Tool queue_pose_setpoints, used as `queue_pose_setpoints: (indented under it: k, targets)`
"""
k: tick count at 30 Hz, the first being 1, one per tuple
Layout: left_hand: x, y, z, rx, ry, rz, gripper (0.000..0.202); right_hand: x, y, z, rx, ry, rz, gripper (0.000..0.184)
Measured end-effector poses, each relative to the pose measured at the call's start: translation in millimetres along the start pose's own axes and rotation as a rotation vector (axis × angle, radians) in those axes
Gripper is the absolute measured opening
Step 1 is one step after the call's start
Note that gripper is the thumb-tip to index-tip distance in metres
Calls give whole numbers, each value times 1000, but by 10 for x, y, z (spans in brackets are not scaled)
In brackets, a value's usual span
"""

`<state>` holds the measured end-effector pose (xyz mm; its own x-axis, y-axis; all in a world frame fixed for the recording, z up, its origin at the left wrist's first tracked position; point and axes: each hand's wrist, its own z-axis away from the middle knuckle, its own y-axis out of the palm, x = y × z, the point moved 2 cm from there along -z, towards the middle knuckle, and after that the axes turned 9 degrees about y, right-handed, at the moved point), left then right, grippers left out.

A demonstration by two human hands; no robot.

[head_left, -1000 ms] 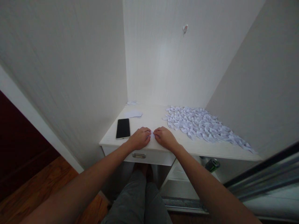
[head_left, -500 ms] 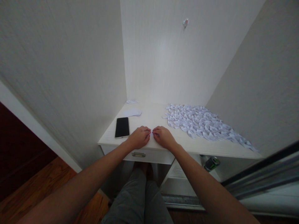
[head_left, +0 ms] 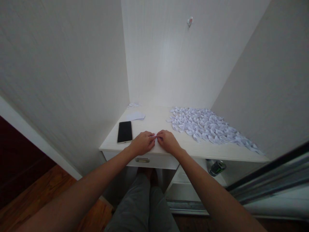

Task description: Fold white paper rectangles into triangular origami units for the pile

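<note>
My left hand (head_left: 144, 142) and my right hand (head_left: 168, 141) meet fingertip to fingertip over the front of the white desk top (head_left: 154, 112). Both are closed in a pinch on a small piece of white paper (head_left: 155, 135), mostly hidden by the fingers. To the right spreads a large heap of folded white paper pieces (head_left: 205, 125). A short stack of flat white paper sheets (head_left: 136, 116) lies beyond my left hand. Some thin white paper pieces (head_left: 134, 105) rest in the back left corner.
A dark-screened phone (head_left: 125, 132) lies left of my left hand. Below the desk top are a drawer handle (head_left: 142, 160) and an open shelf holding a dark green can (head_left: 217, 168). Walls close in the desk on the left, back and right. A small hook (head_left: 190, 22) is on the back wall.
The fingertips have come closer together around the small paper. The whole view has shifted slightly; the phone, stack and heap stay in place on the desk.
</note>
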<state>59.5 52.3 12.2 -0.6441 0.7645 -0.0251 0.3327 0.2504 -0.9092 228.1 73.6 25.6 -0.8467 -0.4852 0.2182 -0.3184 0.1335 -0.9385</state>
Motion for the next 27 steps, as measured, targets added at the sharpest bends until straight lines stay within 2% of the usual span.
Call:
queue_pose_setpoints:
  k: [3,7,15,20,27]
  targets:
    - [-7,-10,-7,17,-5,-14,34,22,-11,-1,15,-15,24,30]
    - [-14,-14,-31,46,-16,-46,33,85,-29,15,51,-35,93,46]
    - [-30,-15,-49,74,-27,-63,31,68,-189,295,72,-102,236,40]
    - [-12,-7,-54,52,-17,-28,28,-6,-227,477,50,-59,190,46]
    - [55,22,-228,73,-12,23,33,-3,-133,497,-5,9,142,50]
